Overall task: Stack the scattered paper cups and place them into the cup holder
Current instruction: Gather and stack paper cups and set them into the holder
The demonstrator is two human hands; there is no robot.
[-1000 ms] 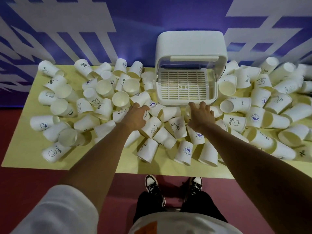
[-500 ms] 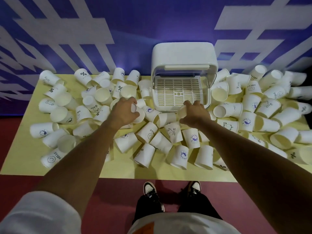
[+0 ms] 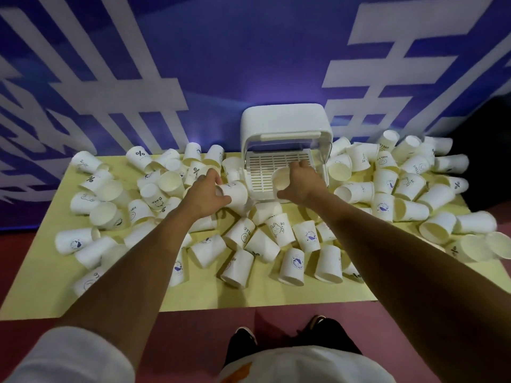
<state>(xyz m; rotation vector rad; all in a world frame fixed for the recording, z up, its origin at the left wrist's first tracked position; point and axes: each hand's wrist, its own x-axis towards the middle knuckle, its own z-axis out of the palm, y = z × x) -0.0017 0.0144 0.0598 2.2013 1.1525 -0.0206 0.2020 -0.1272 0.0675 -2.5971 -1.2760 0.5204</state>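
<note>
Two hands, each holding one cup: the left hand (image 3: 206, 193) grips a first white paper cup (image 3: 235, 190) round its side, just before the near left corner of the single white plastic cup holder (image 3: 284, 120). The right hand (image 3: 302, 181) curls round a second white paper cup (image 3: 282, 178), mouth toward the camera, over the holder's slatted tray. The holder stands at the middle of the far edge of the one yellow desk (image 3: 41, 272), lid raised. Several dozen loose white paper cups (image 3: 280, 229), too overlapped for an exact count, lie mostly on their sides from the left edge to the right edge.
</note>
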